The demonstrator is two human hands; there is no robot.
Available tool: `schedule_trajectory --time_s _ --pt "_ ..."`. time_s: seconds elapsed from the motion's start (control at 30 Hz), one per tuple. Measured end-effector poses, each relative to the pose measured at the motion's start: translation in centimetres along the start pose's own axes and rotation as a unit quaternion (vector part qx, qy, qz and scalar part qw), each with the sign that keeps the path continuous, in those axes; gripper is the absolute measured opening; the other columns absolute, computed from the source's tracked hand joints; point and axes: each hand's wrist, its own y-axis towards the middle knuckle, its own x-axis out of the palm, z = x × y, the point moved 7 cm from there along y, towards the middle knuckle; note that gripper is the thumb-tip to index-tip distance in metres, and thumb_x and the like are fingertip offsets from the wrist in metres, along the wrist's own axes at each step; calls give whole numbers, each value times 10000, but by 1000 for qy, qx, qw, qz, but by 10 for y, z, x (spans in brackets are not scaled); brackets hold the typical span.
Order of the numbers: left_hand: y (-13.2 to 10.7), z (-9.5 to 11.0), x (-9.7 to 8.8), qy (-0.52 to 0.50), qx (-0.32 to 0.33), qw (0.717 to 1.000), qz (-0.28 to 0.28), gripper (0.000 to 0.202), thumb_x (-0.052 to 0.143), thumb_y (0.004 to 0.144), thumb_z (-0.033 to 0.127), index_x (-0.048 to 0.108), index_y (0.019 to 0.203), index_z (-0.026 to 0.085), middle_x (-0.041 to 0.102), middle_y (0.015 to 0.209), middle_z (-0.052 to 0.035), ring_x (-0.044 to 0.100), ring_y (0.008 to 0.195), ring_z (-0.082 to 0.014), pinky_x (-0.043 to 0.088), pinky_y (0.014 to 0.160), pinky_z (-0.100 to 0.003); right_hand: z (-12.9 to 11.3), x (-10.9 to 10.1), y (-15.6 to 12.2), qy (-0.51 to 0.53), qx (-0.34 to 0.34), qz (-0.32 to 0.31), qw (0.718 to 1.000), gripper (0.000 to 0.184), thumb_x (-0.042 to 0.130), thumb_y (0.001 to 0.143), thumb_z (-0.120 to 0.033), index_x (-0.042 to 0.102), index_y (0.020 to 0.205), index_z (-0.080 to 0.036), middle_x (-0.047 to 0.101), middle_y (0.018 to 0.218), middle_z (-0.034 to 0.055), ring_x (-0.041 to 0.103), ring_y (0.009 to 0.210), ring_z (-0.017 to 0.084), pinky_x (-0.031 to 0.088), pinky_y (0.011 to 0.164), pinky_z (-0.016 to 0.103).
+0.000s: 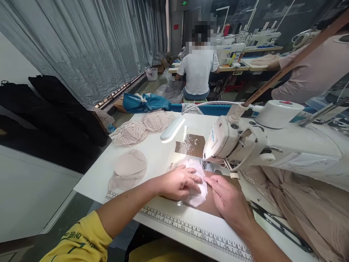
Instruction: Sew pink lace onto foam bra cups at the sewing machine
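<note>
A pale pink, cup-shaped fabric piece (198, 196) lies under the lamp light, beside the needle area of a white sewing machine (222, 140). My left hand (178, 182) rests on top of it, fingers spread and pressing the cloth down. At its right edge, the fingertips of my right hand (229, 198) are pinched together on the fabric. Brown sheeting (212, 203) covers the bed beneath the piece and my right hand. Whether the needle is in the cloth is hidden.
Lace cups (131, 133) and beige cup pieces (131, 163) lie to the left. A gooseneck lamp (173, 129) overhangs the white table. Brown sheer fabric (297, 203) is heaped at right. A printed ruler (188, 227) runs along the front edge. Two people sit beyond.
</note>
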Motion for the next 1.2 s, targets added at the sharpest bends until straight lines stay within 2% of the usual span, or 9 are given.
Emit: schedule_trajectory --time_s 0.17,0.27,0.37,0.57,0.77,0.9,0.97,1.07,1.2 --pt "-6 -13 -27 -25 -74 980 184 340 519 833 215 627 1149 158 585 1269 -118 535 1172 -232 420 1019 -383 -10 -1 0 28 -57 1 998 376 372 876 -92 691 1041 -205 643 869 54 586 786 157 460 666 249" --pt "9 -33 -21 -16 -176 979 101 476 592 758 223 568 1226 146 607 1182 -130 568 1067 -270 464 897 -365 -11 0 2 11 -68 7 998 371 377 858 -80 695 989 -218 605 782 43 549 724 150 433 625 241" --pt "21 -41 -12 -67 -210 975 2 303 621 697 188 660 996 165 629 748 -15 594 732 -191 449 650 -256 -9 1 2 -1 -62 5 998 358 376 859 -79 688 974 -212 573 765 42 527 729 156 419 619 244" --pt "24 -46 -8 -223 -165 961 -10 196 720 655 255 564 673 139 565 682 17 526 600 -102 397 537 -193 -3 4 2 -2 -48 -13 999 354 389 837 -60 684 957 -214 549 777 39 516 736 162 413 615 249" --pt "2 -71 -37 -246 -189 935 173 335 624 768 298 353 614 176 486 629 29 486 579 -88 414 575 -220 -6 -1 3 2 -58 13 998 366 371 848 -68 689 959 -211 572 772 42 528 706 156 417 598 251" --pt "-23 -55 -62 -183 -206 911 306 134 529 831 238 448 745 174 535 757 4 502 679 -106 410 632 -222 -7 -3 3 2 -60 16 998 353 360 863 -82 688 880 -210 580 749 38 530 679 149 403 572 249" --pt "-23 -33 -58 -125 -180 934 284 80 497 861 234 537 835 170 583 806 -18 541 738 -132 438 673 -242 -6 -2 2 6 -58 12 998 341 368 850 -78 680 857 -216 588 751 32 538 682 148 401 573 250" --pt "-6 1 -25 10 -101 985 137 172 518 858 238 622 957 144 657 961 -89 598 909 -212 483 815 -331 0 -3 -1 29 -50 22 998 298 392 812 -75 651 775 -219 614 790 23 558 720 145 408 603 250" --pt "10 20 12 117 -17 992 32 231 545 834 221 658 1007 116 628 1178 -143 576 1086 -271 467 947 -394 9 -8 -4 24 -25 65 997 284 386 795 -77 642 779 -200 632 809 22 563 742 149 413 615 253"
